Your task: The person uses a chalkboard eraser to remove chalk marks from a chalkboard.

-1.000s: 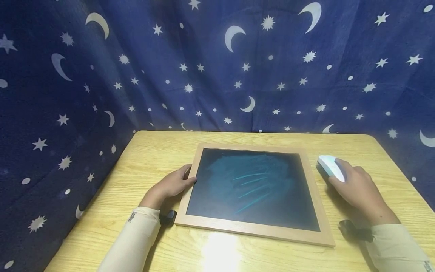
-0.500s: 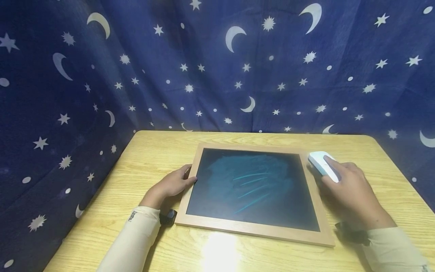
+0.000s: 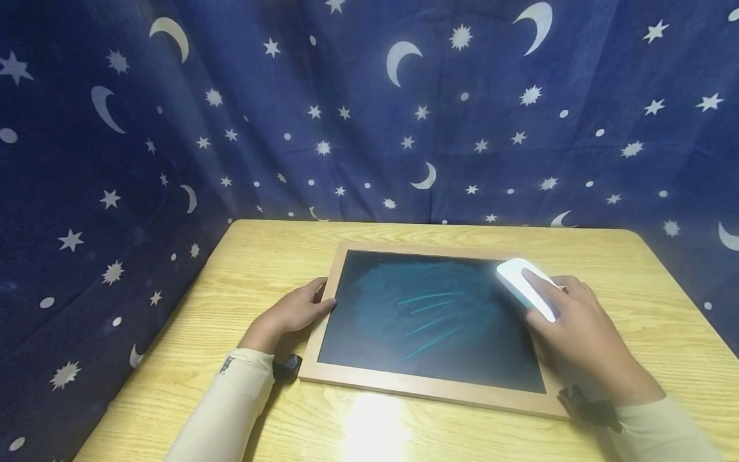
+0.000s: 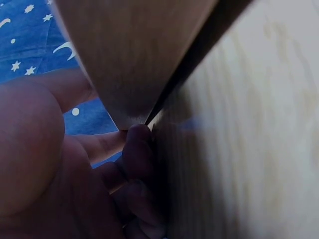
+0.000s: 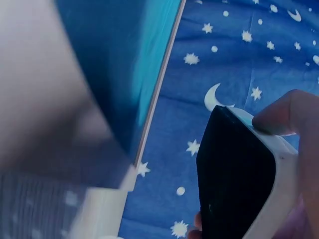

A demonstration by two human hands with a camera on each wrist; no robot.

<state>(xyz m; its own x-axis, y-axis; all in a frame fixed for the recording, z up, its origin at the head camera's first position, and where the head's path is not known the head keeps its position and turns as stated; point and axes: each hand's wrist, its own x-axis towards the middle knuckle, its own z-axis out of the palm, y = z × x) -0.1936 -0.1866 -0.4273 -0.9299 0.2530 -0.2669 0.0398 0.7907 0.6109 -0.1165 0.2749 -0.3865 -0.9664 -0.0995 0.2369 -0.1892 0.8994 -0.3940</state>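
One chalkboard [image 3: 375, 321], one eraser [image 3: 516, 280], four teal lines [image 3: 429, 346], one table [image 3: 265, 256]

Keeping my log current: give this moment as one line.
left hand: grips chalkboard at left | right hand: holds eraser, raised at board's right side | teal strokes: visible mid-board

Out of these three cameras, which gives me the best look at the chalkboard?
The head view: it shows most of the chalkboard, chalk streaks included, though the right hand covers part. The left wrist view shows only some wooden frame; the right wrist view, a slanted corner with some surface.
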